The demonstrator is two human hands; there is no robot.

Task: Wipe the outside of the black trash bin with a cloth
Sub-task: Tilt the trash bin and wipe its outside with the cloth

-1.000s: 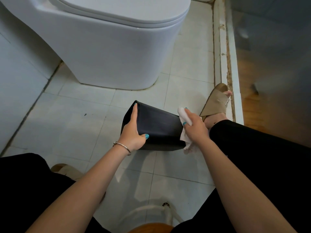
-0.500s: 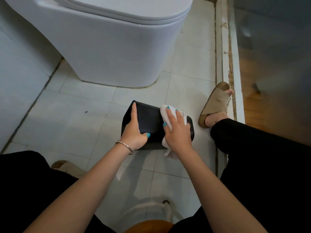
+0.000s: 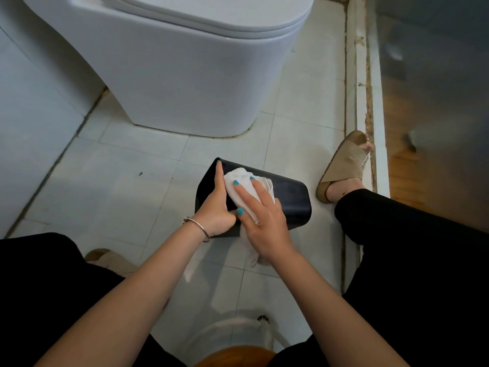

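Observation:
The black trash bin (image 3: 289,197) lies on its side on the white tiled floor, between my knees and the toilet. My left hand (image 3: 215,207) grips its left end, forefinger stretched along the edge. My right hand (image 3: 260,215) presses a white cloth (image 3: 238,178) flat onto the bin's upper side with spread fingers, thumb tucked round the cloth's near edge. The cloth's tail hangs down under my right palm. The two hands touch side by side.
A white toilet (image 3: 185,64) stands just behind the bin. A white wall (image 3: 31,107) runs along the left. My sandalled right foot (image 3: 344,168) rests by a raised threshold (image 3: 367,102) on the right, with wooden floor beyond. A floor drain (image 3: 263,318) lies near me.
My right hand has slid the cloth leftward along the bin, from its right end to beside my left hand. The left hand has held its grip.

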